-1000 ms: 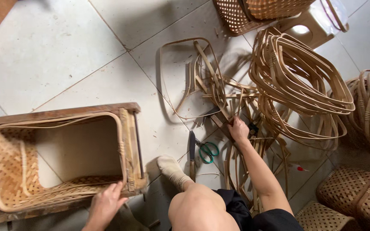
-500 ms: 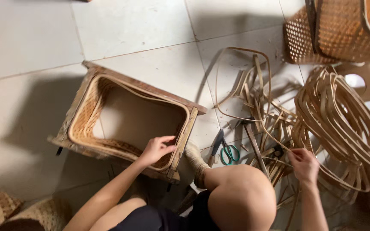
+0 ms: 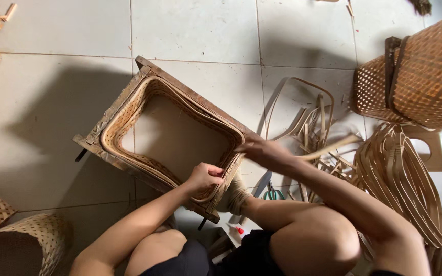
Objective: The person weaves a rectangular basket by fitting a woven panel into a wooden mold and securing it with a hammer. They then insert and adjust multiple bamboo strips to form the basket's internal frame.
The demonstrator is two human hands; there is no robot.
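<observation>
Hands: apart, one at each end of the same frame corner.
Left hand (image 3: 204, 176): fingers curled shut over the near rim of the wooden frame (image 3: 109, 116), gripping the woven basket (image 3: 129, 115) edge that lines it.
Right hand (image 3: 262, 152): closed on a thin bamboo strip (image 3: 333, 147), resting against the frame's right corner, just up and to the right of the left hand.
Strip axis: runs from the right hand outward to the right, rising slightly, its free end over the loose strips (image 3: 313, 128) on the floor.
Frame position: lies ahead of and to the left of both hands, tilted diagonally on the floor tiles (image 3: 190, 30); its long axis runs from upper left down toward the hands.
Nearer hand: the left is on the rim itself; the right touches only the corner.
Beside the right arm: stacked bamboo hoops (image 3: 405, 179), outward to the right.
Below the right hand: green-handled scissors (image 3: 272, 193) near a socked foot (image 3: 234, 194).
Far right: large woven baskets (image 3: 425, 76).
</observation>
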